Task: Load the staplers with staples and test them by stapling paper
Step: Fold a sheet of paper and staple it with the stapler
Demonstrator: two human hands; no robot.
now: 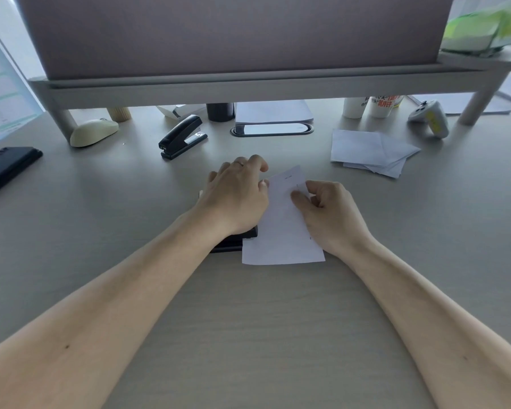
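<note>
Near stapler [236,242]: black, flat on the desk at centre, mostly hidden under the left hand; only its near end shows.
Paper slip [281,231]: white, just right of that stapler, its left edge reaching under the hand.
Left hand [236,196]: palm down on the near stapler, fingers curled over its far end.
Right hand [331,211]: thumb and forefinger pinch the paper slip at its right edge.
Far stapler [182,137]: black, far left of the hands, well apart from them, its mouth gaping.
Loose slips [369,152]: an overlapping white pile, far right.
Desk [248,320]: pale grey-beige top with a faint wood grain.
Riser shelf [248,84]: grey, on round legs across the far side, bearing a broad grey-brown panel [233,31].
Under the shelf: a cream mouse [93,131] at left, a stack of sheets [273,112] at centre, white cups [372,106] and a pale game controller [429,118] at right.
Left edge: a black case [6,166] lying flat.
</note>
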